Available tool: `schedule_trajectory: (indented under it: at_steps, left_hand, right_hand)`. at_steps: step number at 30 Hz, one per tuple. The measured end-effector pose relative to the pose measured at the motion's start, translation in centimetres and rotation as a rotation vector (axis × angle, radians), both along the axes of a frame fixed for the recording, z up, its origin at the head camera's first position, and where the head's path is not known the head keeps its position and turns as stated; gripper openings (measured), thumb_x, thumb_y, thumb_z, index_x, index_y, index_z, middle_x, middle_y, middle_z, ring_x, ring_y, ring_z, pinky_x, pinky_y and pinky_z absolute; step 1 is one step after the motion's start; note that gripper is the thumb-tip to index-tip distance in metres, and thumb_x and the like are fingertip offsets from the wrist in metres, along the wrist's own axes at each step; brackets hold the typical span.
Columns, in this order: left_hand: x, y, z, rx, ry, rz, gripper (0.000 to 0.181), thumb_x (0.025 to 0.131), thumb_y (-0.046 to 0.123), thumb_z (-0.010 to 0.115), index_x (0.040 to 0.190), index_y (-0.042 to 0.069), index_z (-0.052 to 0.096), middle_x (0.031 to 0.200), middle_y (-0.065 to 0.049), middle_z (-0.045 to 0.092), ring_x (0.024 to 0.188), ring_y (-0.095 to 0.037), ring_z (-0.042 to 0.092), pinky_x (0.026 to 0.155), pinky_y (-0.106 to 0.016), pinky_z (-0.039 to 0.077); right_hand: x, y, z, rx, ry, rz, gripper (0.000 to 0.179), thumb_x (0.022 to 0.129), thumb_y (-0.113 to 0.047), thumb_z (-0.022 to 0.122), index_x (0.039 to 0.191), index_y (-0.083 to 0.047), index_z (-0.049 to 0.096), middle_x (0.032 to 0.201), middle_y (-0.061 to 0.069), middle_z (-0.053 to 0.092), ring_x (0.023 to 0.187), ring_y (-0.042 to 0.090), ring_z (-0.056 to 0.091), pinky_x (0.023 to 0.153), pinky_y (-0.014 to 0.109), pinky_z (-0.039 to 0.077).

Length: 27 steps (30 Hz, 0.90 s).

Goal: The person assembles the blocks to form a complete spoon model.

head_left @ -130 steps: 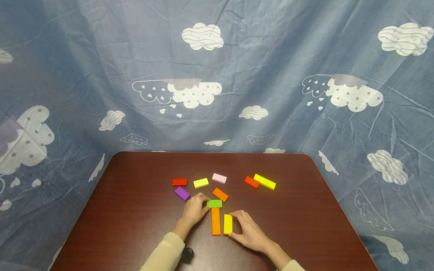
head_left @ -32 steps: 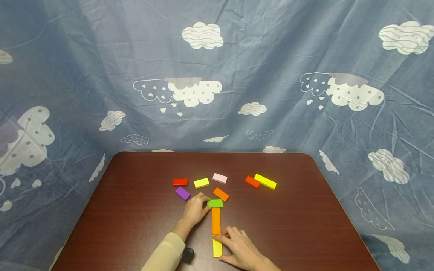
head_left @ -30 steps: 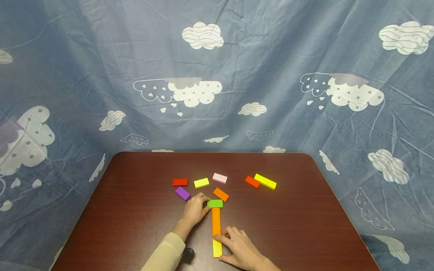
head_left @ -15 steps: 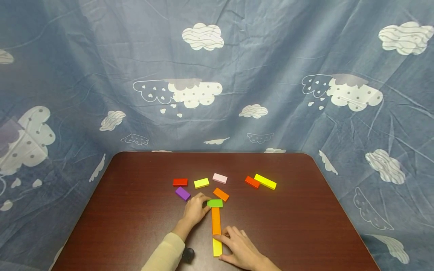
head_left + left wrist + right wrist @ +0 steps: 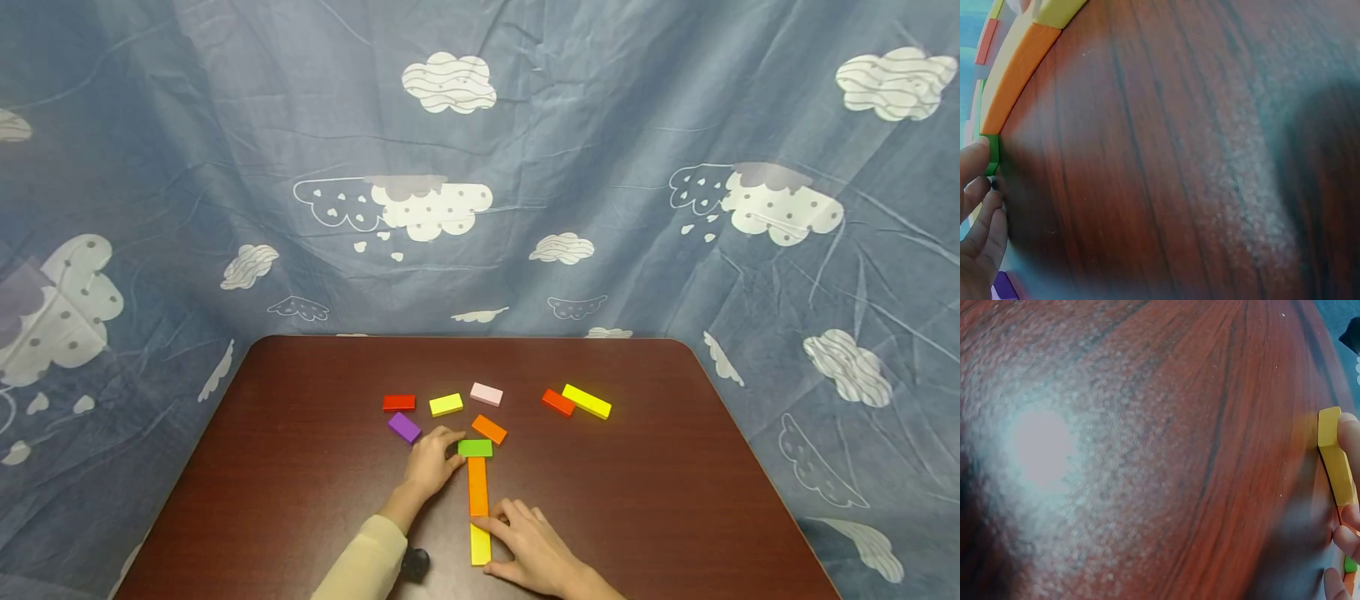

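Head view: on the dark wooden table [image 5: 300, 500], close to its near edge and about midway along it, a yellow block [image 5: 480, 544] lies end to end with a long orange block [image 5: 477, 486], whose far end meets a green block [image 5: 476, 448] laid crosswise. The right hand [image 5: 534, 550] pinches the yellow block, fingertips at its far end and thumb at its near end. The left hand [image 5: 431, 461] rests beside the green block, fingers curled, one fingertip against the block's left end. Toward the middle of the table lie a purple block [image 5: 403, 427], a red block [image 5: 399, 402], a small yellow block [image 5: 446, 404], a pink block [image 5: 486, 393], a short orange block [image 5: 489, 429], and nearer the right edge a second red block [image 5: 558, 402] touching a long yellow block [image 5: 587, 402].

Left wrist view: the fingers [image 5: 974, 164] press the green block [image 5: 992, 155] at its end; the orange block [image 5: 1015, 78] runs away from it.

Right wrist view: the yellow block [image 5: 1335, 462] lies flat, with fingertips [image 5: 1349, 440] along its side.

The yellow block looks like painted wood: light, stiff, smooth enough to slide on the polished top, not fragile. Holding it by the two short ends, or pressing on its flat top, should steer it best.

Against the earliest frame, the yellow block no longer lies beside the orange one but in line with it at its near end; over the last second almost nothing has shifted
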<state>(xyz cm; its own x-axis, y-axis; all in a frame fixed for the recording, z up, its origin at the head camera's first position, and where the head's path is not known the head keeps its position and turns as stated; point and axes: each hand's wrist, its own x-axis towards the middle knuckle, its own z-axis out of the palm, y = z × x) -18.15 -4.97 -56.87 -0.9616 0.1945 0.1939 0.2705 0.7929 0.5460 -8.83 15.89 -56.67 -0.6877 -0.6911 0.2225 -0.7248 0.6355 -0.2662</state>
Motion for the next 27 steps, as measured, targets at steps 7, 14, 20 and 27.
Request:
schedule_trajectory:
  at_steps: [7, 14, 20, 27]
  left_hand:
    - [0.7, -0.6, 0.2, 0.048, 0.046, -0.006, 0.043, 0.074, 0.023, 0.076, 0.114, 0.010, 0.065, 0.108, -0.003, 0.062, 0.076, -0.011, 0.058, 0.068, -0.029, 0.049]
    - [2.6, -1.0, 0.5, -0.048, 0.157, -0.096, 0.044, 0.072, 0.032, 0.077, 0.110, 0.013, 0.066, 0.109, 0.002, 0.062, 0.095, -0.017, 0.057, 0.080, -0.035, 0.049]
    - [4.2, -1.1, 1.0, -0.157, 0.178, -0.211, 0.058, 0.071, 0.044, 0.075, 0.117, 0.012, 0.062, 0.123, 0.000, 0.057, 0.112, -0.021, 0.048, 0.093, -0.041, 0.041]
    - [5.2, -0.7, 0.8, -0.249, 0.132, -0.274, 0.084, 0.067, 0.059, 0.070, 0.132, 0.010, 0.050, 0.140, -0.002, 0.045, 0.128, -0.029, 0.037, 0.101, -0.046, 0.033]
  right_hand:
    - [-0.2, 0.5, 0.0, -0.047, -0.012, 0.015, 0.057, 0.078, -0.049, 0.067, 0.128, -0.024, 0.053, 0.107, -0.009, 0.050, 0.090, 0.006, 0.048, 0.066, 0.020, 0.037]
    - [-0.8, 1.4, 0.1, -0.074, -0.059, -0.039, 0.054, 0.080, -0.038, 0.069, 0.129, -0.021, 0.052, 0.111, -0.009, 0.049, 0.096, 0.007, 0.052, 0.073, 0.029, 0.048]
    - [-1.6, 1.9, 0.0, -0.095, -0.074, -0.092, 0.053, 0.080, -0.034, 0.070, 0.128, -0.021, 0.052, 0.112, -0.009, 0.050, 0.098, 0.009, 0.053, 0.078, 0.035, 0.050]
    - [-2.3, 2.2, -0.3, -0.152, -0.050, -0.107, 0.054, 0.077, -0.029, 0.074, 0.125, -0.018, 0.054, 0.111, -0.008, 0.052, 0.098, 0.009, 0.053, 0.079, 0.035, 0.050]
